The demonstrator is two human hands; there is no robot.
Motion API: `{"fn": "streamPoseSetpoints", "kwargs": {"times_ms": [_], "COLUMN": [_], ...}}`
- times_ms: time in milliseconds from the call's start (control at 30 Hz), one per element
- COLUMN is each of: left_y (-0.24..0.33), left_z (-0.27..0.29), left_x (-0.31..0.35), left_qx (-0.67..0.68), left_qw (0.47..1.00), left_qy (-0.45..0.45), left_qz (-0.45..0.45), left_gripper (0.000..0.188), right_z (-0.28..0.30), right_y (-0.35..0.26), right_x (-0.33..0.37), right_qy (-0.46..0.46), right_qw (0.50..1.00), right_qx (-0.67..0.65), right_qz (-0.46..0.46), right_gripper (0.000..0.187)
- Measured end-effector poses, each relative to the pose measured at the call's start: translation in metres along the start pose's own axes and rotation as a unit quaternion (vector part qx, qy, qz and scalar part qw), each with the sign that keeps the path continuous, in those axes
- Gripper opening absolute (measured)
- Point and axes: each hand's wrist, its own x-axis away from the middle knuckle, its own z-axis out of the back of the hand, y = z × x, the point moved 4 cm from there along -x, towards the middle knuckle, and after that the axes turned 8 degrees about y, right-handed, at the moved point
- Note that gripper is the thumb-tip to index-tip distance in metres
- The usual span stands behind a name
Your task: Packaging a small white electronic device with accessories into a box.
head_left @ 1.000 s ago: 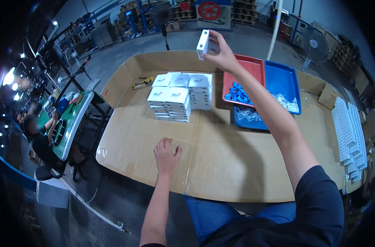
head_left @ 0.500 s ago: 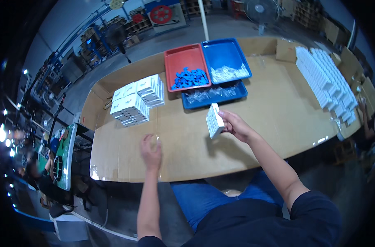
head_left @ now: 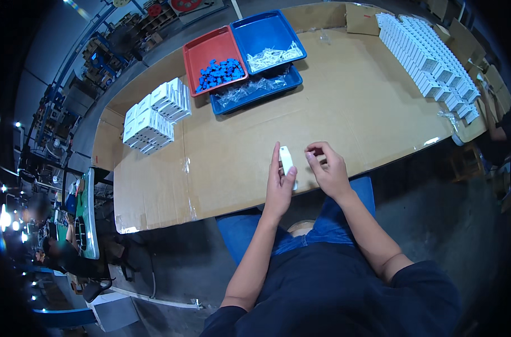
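Observation:
Over the near edge of the cardboard-covered table, my left hand (head_left: 280,182) grips a flat white block (head_left: 286,159). The block is turned so that a narrow side with a small dark spot near its top shows. My left thumb lies across its lower part and the fingers are behind it. Just to the right, and apart from the block, is my right hand (head_left: 329,171). Its fingers are bent, with thumb and forefinger tips close together in a pinch. Anything between those tips is too small to make out.
White blocks (head_left: 149,126) are stacked at the left. A red tray (head_left: 202,53) holds blue parts, beside a blue tray (head_left: 264,31) of white parts. Under them a lower blue tray (head_left: 250,100) contains clear plastic. Rows of white pieces (head_left: 427,62) stand far right, near another person's arm.
The white block has passed from my right hand to my left. Both hands have come together near the table's front edge. The view has shifted, so the trays appear farther up and left.

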Motion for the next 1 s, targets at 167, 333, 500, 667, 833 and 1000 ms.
{"fn": "streamPoseSetpoints", "kwargs": {"times_ms": [167, 333, 500, 667, 833, 1000], "left_y": [-0.003, 0.022, 0.034, 0.028, 0.031, 0.019], "left_z": [-0.005, -0.019, -0.018, -0.016, -0.02, -0.017], "left_x": [0.014, 0.029, 0.028, 0.033, 0.025, 0.023], "left_qx": [0.144, 0.166, 0.187, 0.221, 0.252, 0.263], "left_qw": [0.977, 0.943, 0.931, 0.929, 0.929, 0.928], "left_qy": [0.005, 0.025, 0.043, 0.045, 0.052, 0.04], "left_qz": [0.158, 0.286, 0.311, 0.294, 0.267, 0.26], "left_gripper": [0.075, 0.069, 0.065, 0.059, 0.058, 0.06], "right_z": [-0.011, -0.025, -0.029, -0.033, -0.039, -0.037], "right_y": [-0.028, -0.004, 0.003, 0.003, -0.001, -0.002], "right_x": [0.026, 0.022, 0.016, 0.018, 0.016, 0.014], "right_qy": [-0.003, -0.028, -0.021, 0.003, 0.017, 0.017], "right_qw": [0.95, 0.939, 0.934, 0.935, 0.917, 0.912], "right_qx": [0.037, 0.033, 0.033, 0.029, 0.042, 0.027], "right_qz": [0.31, 0.342, 0.354, 0.353, 0.396, 0.41], "right_gripper": [0.063, 0.075, 0.078, 0.078, 0.076, 0.075]}}
